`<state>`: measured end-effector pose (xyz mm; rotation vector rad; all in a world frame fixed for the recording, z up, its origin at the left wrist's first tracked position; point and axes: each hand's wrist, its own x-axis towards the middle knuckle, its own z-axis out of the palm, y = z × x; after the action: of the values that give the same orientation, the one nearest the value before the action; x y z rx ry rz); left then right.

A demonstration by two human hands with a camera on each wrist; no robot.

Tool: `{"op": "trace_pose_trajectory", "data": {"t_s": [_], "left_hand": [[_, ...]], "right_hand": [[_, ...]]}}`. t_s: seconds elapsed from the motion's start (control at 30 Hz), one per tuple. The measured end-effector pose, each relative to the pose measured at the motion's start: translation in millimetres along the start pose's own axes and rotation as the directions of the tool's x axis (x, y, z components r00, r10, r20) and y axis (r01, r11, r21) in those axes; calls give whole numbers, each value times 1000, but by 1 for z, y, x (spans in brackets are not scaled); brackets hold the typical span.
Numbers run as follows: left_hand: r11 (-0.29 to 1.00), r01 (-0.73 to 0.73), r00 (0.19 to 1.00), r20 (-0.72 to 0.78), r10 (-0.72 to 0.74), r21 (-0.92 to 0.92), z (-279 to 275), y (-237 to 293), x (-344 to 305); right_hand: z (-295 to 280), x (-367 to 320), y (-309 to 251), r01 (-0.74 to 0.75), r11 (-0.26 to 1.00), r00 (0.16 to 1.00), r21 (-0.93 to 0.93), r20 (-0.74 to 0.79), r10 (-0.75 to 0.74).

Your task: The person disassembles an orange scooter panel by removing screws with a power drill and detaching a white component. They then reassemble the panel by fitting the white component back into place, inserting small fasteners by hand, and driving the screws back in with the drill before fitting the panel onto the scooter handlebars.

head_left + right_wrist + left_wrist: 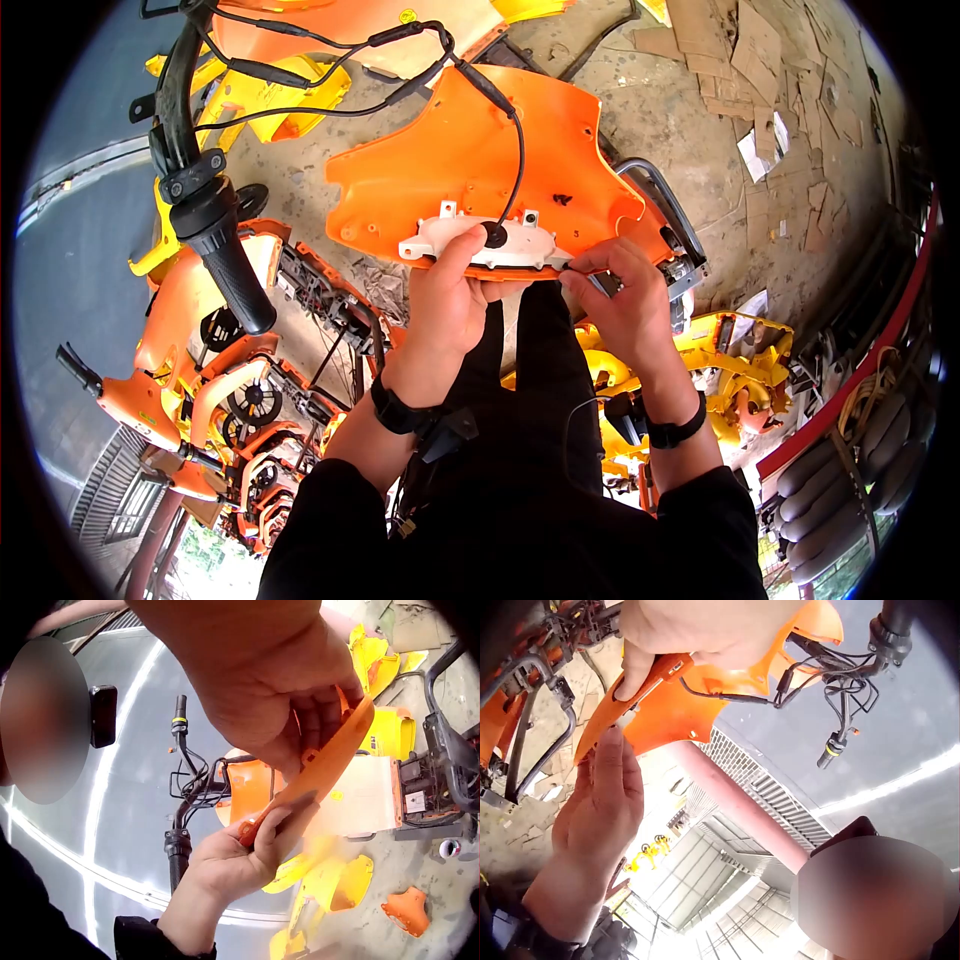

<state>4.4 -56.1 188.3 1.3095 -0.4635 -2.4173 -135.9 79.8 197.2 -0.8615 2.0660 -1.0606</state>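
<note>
An orange scooter front panel (470, 150) is held up, inner side toward me, with a white instrument housing (480, 248) fixed along its lower edge. A black cable (518, 150) runs from a grommet on the housing up toward the handlebar. My left hand (462, 265) grips the panel's lower edge over the housing, thumb on the near face. My right hand (580, 268) pinches the same edge just right of the housing. In the left wrist view the panel (675, 712) shows edge-on with my right hand's fingertips (613, 742) at the white part. In the right wrist view my left hand (240, 855) clasps the panel's rim (322, 769).
A black handlebar grip (225, 265) with brake cables stands at the left. Orange and yellow body parts (200, 380) lie around on the concrete floor. A metal rack (665, 205) sits behind the panel's right side. Cardboard scraps (760, 60) lie far right.
</note>
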Motion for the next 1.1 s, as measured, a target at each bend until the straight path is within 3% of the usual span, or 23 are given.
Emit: {"op": "trace_pose_trajectory", "data": {"t_s": [0.17,0.27,0.47,0.57,0.63,0.7,0.77,0.83,0.87,0.9,0.93,0.97,1.03,1.1], "left_hand": [[999,21,1000,10,-20,-39,-3,-1,0],[997,44,999,-1,-44,-58,-4,-1,2],[999,39,998,42,-38,-25,-12,-2,5],[999,36,997,70,-36,3,-13,2,6],[1000,18,996,85,-18,1,-14,5,6],[999,18,997,80,-15,-37,-18,8,10],[997,23,997,76,-17,-79,-13,9,9],[990,33,988,152,-12,-137,-17,11,14],[999,4,995,96,0,-37,-15,13,12],[999,6,998,64,-4,-45,-20,13,16],[999,23,989,146,-19,-23,-24,15,15],[999,20,997,75,-18,-27,-32,15,20],[998,23,999,20,-24,63,-20,18,17],[993,-11,1000,-21,14,114,-16,17,17]], "right_hand": [[-4,3,-2,-153,988,985,25,83,150],[-8,6,-3,-131,991,987,21,102,128],[-13,12,0,-49,999,985,24,164,44],[-31,8,0,174,980,984,91,32,-177],[-53,-12,22,58,957,993,284,-114,-27],[-90,-45,48,-119,892,942,436,-236,240],[-111,-88,121,-166,892,843,420,-409,349],[-121,-140,203,-398,821,681,410,-468,564],[-116,-165,237,-584,801,649,131,-517,558],[-108,-191,279,-724,675,623,-143,-555,551],[-93,-212,324,-768,585,626,-261,-496,602],[-81,-230,369,-785,492,618,-376,-429,658],[-45,-235,404,-752,399,633,-525,-404,660],[-42,-187,358,-869,310,462,-385,-407,788]]}}
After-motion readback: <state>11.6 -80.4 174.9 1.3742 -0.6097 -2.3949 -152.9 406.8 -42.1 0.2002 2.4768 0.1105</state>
